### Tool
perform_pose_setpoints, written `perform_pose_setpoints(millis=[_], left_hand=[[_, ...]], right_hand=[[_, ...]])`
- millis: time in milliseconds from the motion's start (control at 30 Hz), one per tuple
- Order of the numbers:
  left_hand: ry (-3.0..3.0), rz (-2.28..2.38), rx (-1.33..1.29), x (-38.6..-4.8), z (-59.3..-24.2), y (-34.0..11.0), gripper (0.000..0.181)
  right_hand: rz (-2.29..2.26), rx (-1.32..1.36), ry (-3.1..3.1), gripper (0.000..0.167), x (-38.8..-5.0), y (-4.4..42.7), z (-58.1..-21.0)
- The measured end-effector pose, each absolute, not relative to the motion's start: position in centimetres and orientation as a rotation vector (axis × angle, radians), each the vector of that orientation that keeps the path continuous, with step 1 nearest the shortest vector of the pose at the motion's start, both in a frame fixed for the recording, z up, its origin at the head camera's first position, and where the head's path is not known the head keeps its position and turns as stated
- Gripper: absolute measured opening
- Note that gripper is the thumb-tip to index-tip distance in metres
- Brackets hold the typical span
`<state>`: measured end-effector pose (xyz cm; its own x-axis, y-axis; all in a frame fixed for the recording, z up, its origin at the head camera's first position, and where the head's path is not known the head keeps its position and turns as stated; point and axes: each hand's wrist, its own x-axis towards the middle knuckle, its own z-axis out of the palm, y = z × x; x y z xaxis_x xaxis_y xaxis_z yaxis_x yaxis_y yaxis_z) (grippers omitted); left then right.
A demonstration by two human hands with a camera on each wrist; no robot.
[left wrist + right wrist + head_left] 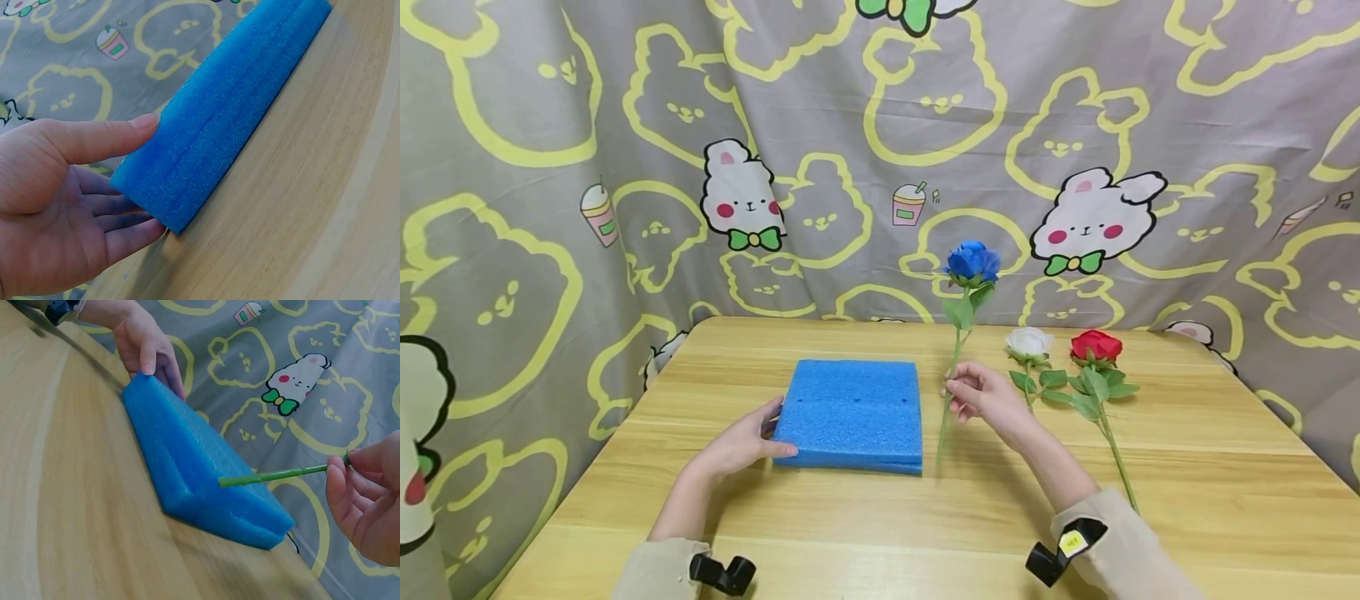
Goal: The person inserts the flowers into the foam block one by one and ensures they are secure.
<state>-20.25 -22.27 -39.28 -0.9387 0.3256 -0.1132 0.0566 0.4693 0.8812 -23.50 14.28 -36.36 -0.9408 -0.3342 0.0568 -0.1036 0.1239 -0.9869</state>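
A blue foam block (850, 417) lies flat on the table, with a row of small holes across its top. At its left end my left hand (741, 442) holds the block, thumb over the front corner and fingers along the side; the left wrist view shows this hand (75, 200) close up. To the right of the block, my right hand (988, 400) pinches the green stem of a blue artificial rose (972, 264), bloom up. In the right wrist view the stem's cut end (234, 481) appears in front of the block, and whether they touch cannot be told.
A white rose (1028, 343) and a red rose (1096, 346) lie on the wooden table (850, 533) to the right, beyond and beside my right forearm. A grey patterned curtain (820, 108) hangs behind the table and along its left.
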Motion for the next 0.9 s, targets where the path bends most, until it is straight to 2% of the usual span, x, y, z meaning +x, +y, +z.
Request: perform_pose_setpoints(millis=[200,667,900], left_hand=[[2.453,1.466,0.323,-20.2,-39.2,-22.3,0.095],[2.438,1.487,0.344,-20.4,-39.5,-22.4,0.095],[2.446,1.49,0.343,-20.4,-39.5,-22.4,0.095]], right_hand=[[-1.926,-0.502,2.213,0.017,-24.0,13.1,-35.6],[-1.971,-0.674,2.156,0.023,-25.1,9.3,-33.4],[-1.96,-0.702,2.237,0.017,-25.8,7.3,-32.7]])
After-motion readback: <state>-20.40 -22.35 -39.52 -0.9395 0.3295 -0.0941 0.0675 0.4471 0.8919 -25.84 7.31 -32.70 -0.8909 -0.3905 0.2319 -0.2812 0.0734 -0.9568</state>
